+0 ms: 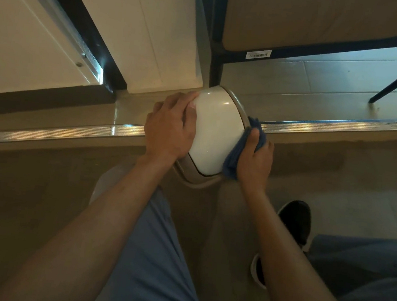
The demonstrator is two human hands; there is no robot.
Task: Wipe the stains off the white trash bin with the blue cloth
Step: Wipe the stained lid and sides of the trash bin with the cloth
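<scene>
hidden: white trash bin body below lid, stains not discernible | grip: left hand clasps lid edge; right hand clutches blue cloth against bin's opposite side | surface: tiled floor, metal step strip beneath

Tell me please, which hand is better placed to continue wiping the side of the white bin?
The right hand. It already grips the blue cloth against the right side of the white trash bin. The left hand holds no cloth and steadies the bin's other side.
</scene>
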